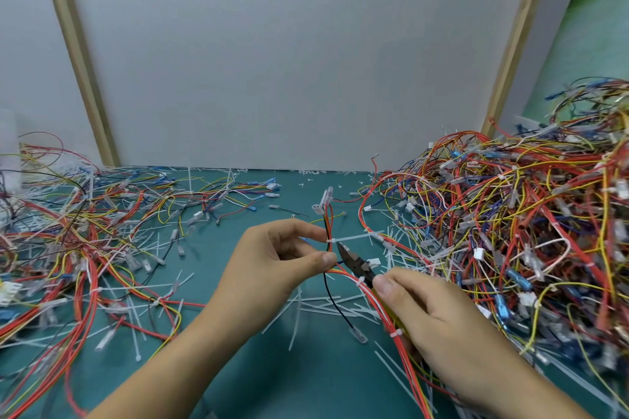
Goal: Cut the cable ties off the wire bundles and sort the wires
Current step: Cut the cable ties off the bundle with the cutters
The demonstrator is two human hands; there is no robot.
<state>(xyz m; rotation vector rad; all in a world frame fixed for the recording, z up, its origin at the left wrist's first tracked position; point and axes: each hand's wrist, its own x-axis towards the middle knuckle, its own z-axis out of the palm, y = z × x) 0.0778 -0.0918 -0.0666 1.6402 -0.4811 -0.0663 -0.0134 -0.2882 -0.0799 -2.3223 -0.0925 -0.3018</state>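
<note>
- Mid-frame, lifted clear of the green mat [238,367]: wire bundle [328,245] of red, orange, yellow + black strands. Upper end rises to a white connector [321,203]; lower end runs down-right under the R hand.
- Cinched round it near the top: white cable tie [354,237], tail sticking out to the right.
- Further down the same run: second tie [360,281] just by the R thumb, third tie [394,333] beside the R fingers.
- L hand [272,258] pinching the bundle btw thumb + index, just below the top tie; other fingers loosely curled.
- R hand [432,313] wrapped round the handles of the side cutters [355,264], thumb on top, handles mostly hidden.
- Cutter tip right at the bundle, just under the tie head. Jaws look nearly together; can't tell if biting on anything.
- Hanging off the bundle below the L thumb: black wire [335,299] ending in a clear terminal, resting on the mat.
- Scattered over the mat around both hands: cut tie offcuts [306,306], white.
- Right side: tall wire heap [527,214], mostly red/yellow w/ blue + white connectors.
- Left side: flatter wire spread [68,231] mixed w/ tie scraps.
- Behind: white panel [289,61] btw two wooden battens [78,54].
</note>
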